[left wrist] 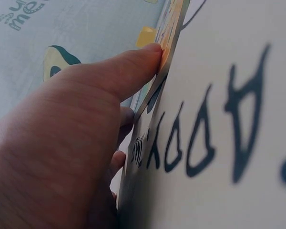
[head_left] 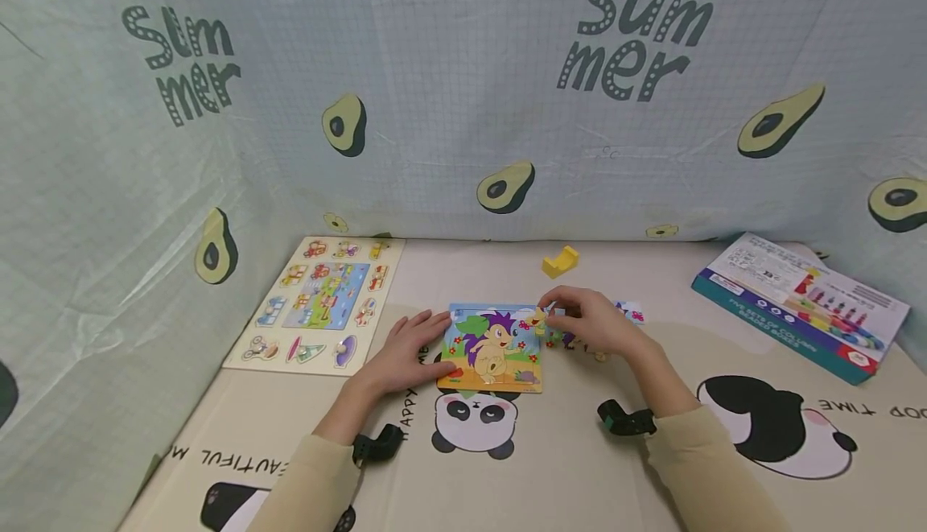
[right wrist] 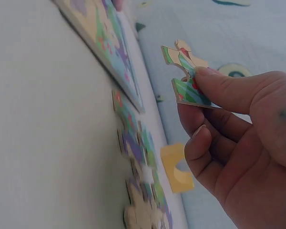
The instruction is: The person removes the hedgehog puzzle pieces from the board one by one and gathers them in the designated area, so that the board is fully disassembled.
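A framed picture board (head_left: pixel 492 355) showing a purple-haired hedgehog lies flat on the table. My left hand (head_left: pixel 405 355) rests at its left side, fingers extended and thumb on the lower left edge; in the left wrist view the thumb of that hand (left wrist: pixel 76 114) presses on the board's edge (left wrist: pixel 174 38). At the board's upper right, my right hand (head_left: pixel 597 323) pinches a jigsaw piece (head_left: pixel 536 321). The right wrist view has the green and tan piece (right wrist: pixel 193 93) between thumb and fingers of the hand (right wrist: pixel 248 129), raised off the table. Loose pieces (right wrist: pixel 133 148) lie beside the board (right wrist: pixel 102 43).
A yellow curved block (head_left: pixel 561 261) sits behind the loose pieces. At the left lies a knobbed picture board (head_left: pixel 290 339). A flat box (head_left: pixel 789 331) stands at the back right. Patterned cloth (head_left: pixel 434 97) hangs behind and at the left.
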Available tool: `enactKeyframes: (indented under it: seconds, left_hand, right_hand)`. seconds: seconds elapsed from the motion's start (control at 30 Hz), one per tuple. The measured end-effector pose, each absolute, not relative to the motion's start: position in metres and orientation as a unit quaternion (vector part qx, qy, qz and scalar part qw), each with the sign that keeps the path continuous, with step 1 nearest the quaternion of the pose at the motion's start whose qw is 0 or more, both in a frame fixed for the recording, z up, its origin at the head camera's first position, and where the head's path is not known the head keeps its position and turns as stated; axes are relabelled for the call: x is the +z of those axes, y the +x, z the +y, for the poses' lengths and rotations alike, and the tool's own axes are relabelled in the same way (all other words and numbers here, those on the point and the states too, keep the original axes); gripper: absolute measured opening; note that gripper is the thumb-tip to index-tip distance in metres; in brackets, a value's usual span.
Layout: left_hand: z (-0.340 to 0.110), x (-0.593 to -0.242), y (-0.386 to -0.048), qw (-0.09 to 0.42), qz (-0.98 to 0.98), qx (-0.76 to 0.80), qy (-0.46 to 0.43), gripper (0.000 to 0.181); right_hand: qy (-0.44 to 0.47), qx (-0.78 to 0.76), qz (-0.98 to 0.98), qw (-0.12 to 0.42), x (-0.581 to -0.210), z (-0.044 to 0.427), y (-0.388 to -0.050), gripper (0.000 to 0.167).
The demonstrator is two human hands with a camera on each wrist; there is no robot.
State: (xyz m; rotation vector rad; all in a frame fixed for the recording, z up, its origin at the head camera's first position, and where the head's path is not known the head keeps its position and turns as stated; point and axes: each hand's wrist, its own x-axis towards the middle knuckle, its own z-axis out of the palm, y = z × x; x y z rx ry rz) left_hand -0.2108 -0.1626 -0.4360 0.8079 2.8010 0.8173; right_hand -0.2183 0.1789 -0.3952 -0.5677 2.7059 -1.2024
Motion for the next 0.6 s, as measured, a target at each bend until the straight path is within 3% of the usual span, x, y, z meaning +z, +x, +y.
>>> enactKeyframes:
  seconds: [0.6]
  left_hand:
    - [-0.162,-0.433,-0.209,0.058,0.925,0.266,0.266,0.083]
  right_hand:
    - [-0.167,-0.391,0.902,0.07,-0.398,0.23,-0.204,0.023]
